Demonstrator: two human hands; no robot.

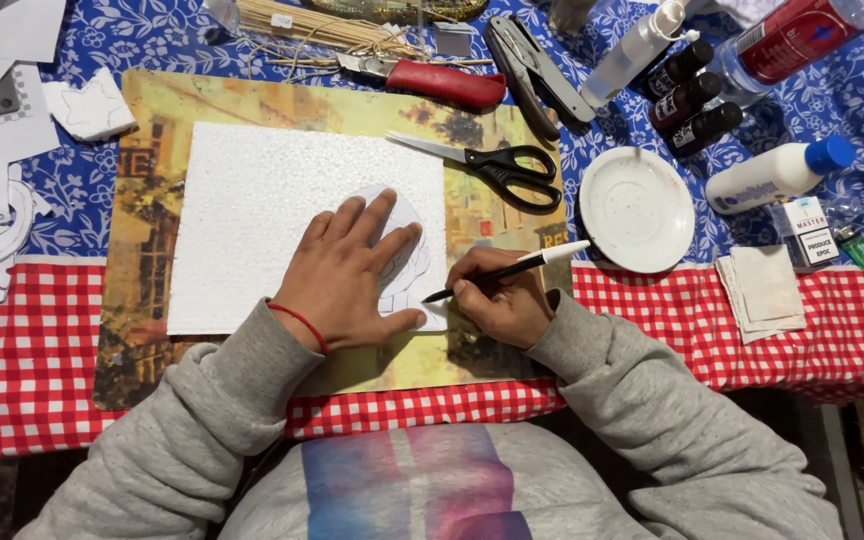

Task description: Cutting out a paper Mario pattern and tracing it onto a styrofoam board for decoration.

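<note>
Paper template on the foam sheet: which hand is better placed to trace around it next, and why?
Probably the right hand: it grips the pen, tip at the paper template's edge. The left hand lies flat, pinning the template to the foam sheet.

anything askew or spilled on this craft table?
Nothing spilled or damaged. The left hand presses a white paper cutout flat on the white foam sheet; the right hand holds a black pen at its edge. Only mild clutter: loose thin wooden sticks scattered at the top.
</note>
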